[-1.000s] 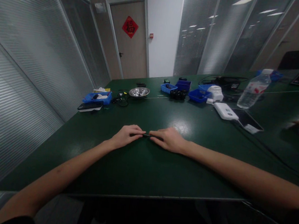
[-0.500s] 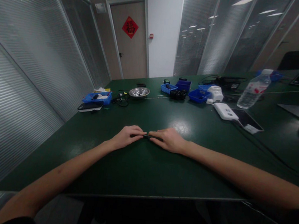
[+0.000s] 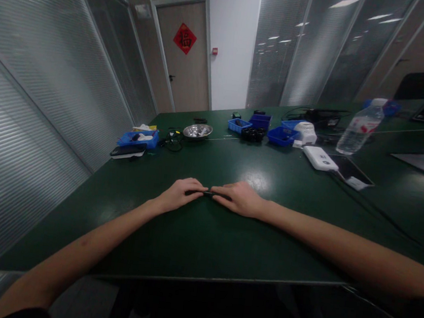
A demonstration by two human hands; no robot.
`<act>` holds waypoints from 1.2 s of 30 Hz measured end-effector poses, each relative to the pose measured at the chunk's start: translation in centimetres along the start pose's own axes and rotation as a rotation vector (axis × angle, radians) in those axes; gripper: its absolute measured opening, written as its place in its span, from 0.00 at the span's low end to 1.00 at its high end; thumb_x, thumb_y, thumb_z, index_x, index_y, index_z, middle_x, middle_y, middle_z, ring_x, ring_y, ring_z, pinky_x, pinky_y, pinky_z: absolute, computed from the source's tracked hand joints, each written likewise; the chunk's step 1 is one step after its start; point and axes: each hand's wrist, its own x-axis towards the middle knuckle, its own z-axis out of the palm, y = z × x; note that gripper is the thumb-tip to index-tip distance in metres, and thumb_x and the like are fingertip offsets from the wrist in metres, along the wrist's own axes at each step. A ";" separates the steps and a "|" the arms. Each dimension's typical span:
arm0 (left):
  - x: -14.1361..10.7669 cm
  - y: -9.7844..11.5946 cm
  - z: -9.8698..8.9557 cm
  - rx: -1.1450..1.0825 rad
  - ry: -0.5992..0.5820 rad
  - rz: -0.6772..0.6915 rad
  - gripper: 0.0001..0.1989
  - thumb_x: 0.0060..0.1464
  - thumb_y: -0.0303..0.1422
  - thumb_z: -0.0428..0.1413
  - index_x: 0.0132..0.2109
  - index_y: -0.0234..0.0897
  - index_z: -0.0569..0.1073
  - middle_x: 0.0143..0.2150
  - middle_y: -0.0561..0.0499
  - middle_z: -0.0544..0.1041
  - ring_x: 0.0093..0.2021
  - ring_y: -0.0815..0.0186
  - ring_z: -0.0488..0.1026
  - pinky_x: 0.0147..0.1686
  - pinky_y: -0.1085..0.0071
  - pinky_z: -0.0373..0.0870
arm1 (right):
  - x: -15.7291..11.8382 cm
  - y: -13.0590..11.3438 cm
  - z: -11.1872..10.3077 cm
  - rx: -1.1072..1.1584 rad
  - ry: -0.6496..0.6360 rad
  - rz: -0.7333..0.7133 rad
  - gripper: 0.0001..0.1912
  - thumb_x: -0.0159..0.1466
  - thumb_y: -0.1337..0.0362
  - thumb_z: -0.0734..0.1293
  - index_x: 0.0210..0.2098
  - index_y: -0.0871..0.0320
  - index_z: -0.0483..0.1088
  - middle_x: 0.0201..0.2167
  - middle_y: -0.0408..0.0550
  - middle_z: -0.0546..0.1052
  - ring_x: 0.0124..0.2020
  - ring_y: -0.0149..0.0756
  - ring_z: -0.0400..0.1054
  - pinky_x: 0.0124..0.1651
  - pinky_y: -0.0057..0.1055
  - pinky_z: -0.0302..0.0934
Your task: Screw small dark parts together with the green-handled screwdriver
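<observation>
Both my hands rest on the green table [image 3: 194, 244], fingertips pointing at each other. Between them lies a small, thin dark object [image 3: 207, 193], mostly covered by the fingers. My left hand [image 3: 181, 194] pinches its left end between thumb and fingers. From the other side, my right hand [image 3: 238, 198] closes its thumb and fingers on the right end. What the object is cannot be made out.
A steel bowl [image 3: 197, 132], blue trays [image 3: 282, 136], black cables and a blue basket [image 3: 152, 141] stand farther back. To the right are a white power bank [image 3: 319, 158], a dark tablet-like slab [image 3: 352, 171] and a water bottle [image 3: 361, 127].
At the far right edge, another person's hand has gone out of view from beside the grey flat panel. My hands and the dark object look unmoved.
</observation>
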 end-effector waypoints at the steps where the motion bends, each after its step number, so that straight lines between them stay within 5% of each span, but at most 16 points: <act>1: 0.0 0.0 0.0 0.002 0.000 0.000 0.15 0.69 0.32 0.56 0.59 0.40 0.78 0.52 0.45 0.78 0.52 0.62 0.76 0.53 0.64 0.74 | 0.0 0.0 0.0 -0.001 0.002 0.002 0.21 0.77 0.54 0.58 0.60 0.55 0.73 0.41 0.51 0.83 0.34 0.36 0.75 0.36 0.30 0.58; 36: 0.0 0.5 -0.2 -0.010 -0.042 -0.045 0.15 0.70 0.31 0.54 0.60 0.41 0.76 0.54 0.46 0.77 0.54 0.62 0.74 0.55 0.63 0.73 | 0.1 -0.5 0.0 -0.063 -0.017 0.071 0.21 0.76 0.53 0.58 0.60 0.55 0.71 0.44 0.51 0.83 0.37 0.38 0.77 0.37 0.31 0.60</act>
